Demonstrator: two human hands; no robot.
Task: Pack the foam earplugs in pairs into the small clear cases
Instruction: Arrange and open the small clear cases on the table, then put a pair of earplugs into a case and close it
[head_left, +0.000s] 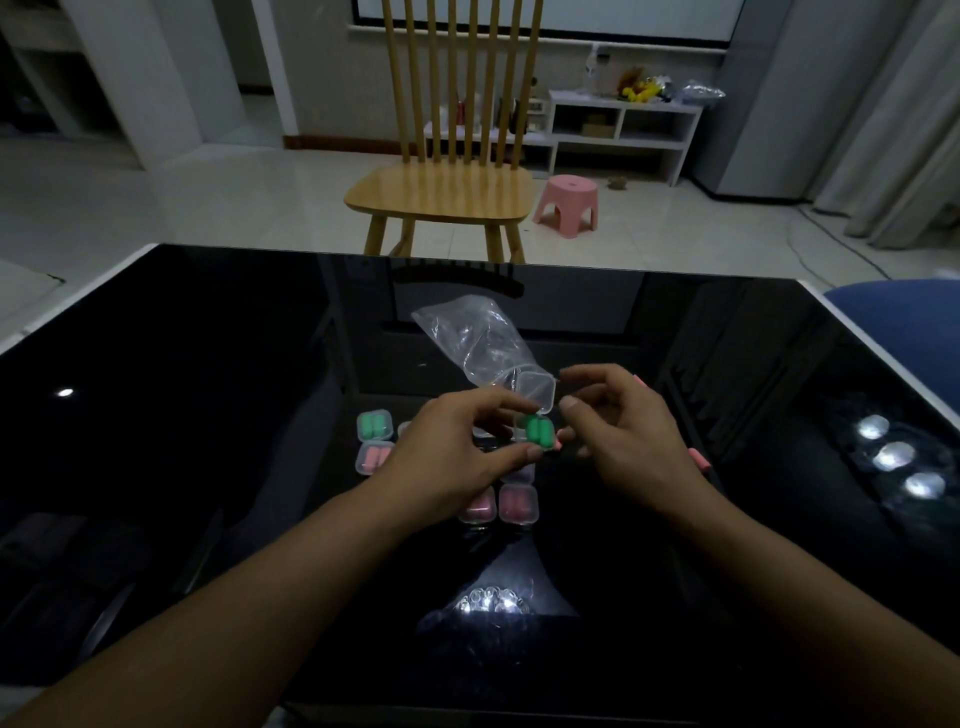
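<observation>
My left hand (457, 457) pinches a small clear case (535, 410) whose lid stands up open; two green earplugs (539, 431) lie side by side in its base. My right hand (628, 431) hovers just right of the case with fingers spread, its thumb near the lid. A closed case with green earplugs (374, 424) and one with pink earplugs (372, 458) sit on the black table (208, 364) to the left. Two more pink-filled cases (519, 503) lie below my hands. Loose pink earplugs (698, 460) peek out beside my right hand.
A crumpled clear plastic bag (478, 338) lies just beyond the hands. A wooden chair (441, 192) stands past the table's far edge, with a pink stool (567, 205) on the floor behind it. A blue seat (904, 322) is at the table's right corner.
</observation>
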